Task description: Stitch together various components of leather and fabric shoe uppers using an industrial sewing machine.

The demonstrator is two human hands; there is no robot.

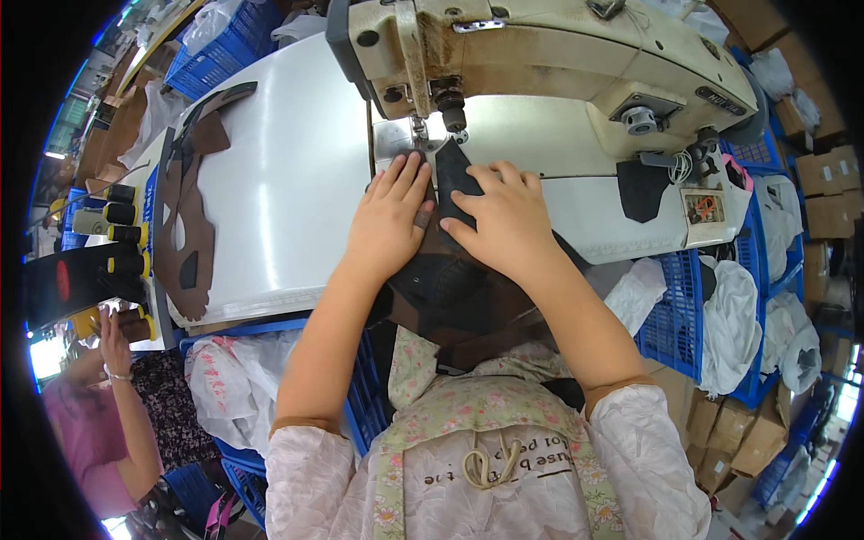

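Head view: left hand (385,222) and right hand (513,219), fingers parted, touch dark material (447,286) before a lettered sewing machine (558,58).

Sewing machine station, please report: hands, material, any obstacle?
Left hand flat near presser foot. Right hand on black pointed piece. Brown pieces at left, apart from both hands.

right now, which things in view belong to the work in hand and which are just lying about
In use:
- sewing machine
- black piece under the right hand

Apparently just lying about:
- brown cut pieces, left
- blue crate
- cardboard boxes
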